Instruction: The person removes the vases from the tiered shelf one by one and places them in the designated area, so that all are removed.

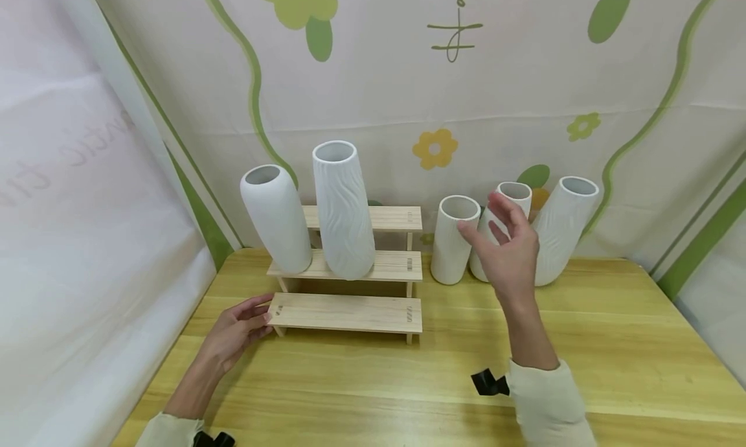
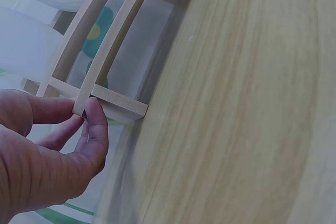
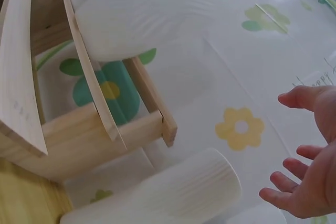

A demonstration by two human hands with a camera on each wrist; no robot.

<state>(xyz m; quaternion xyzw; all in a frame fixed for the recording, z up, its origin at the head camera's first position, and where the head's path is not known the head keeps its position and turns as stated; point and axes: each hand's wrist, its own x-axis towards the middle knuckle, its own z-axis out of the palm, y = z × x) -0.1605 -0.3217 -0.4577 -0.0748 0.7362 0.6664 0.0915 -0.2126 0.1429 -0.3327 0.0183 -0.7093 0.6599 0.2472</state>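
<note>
My left hand (image 1: 236, 330) holds the left end of the lowest board of a three-tier wooden stand (image 1: 344, 312); in the left wrist view, thumb and fingertips pinch that board's end. A smooth white vase (image 1: 276, 220) and a taller white vase with wavy relief (image 1: 345, 220) stand on the middle tier. My right hand (image 1: 511, 252) is raised with fingers spread apart, holding nothing. Behind it are a short white vase (image 1: 454, 252), a partly hidden middle vase (image 1: 479, 262) and a ribbed white vase (image 1: 562, 240). The right wrist view shows the same spread fingers (image 3: 283, 182).
Everything stands on a wood-grain table (image 1: 361, 389). A white cloth (image 1: 361, 91) printed with flowers and green lines hangs close behind the stand and vases. Another cloth (image 1: 87, 207) borders the left side. Black pieces (image 1: 489, 382) show at both sleeves.
</note>
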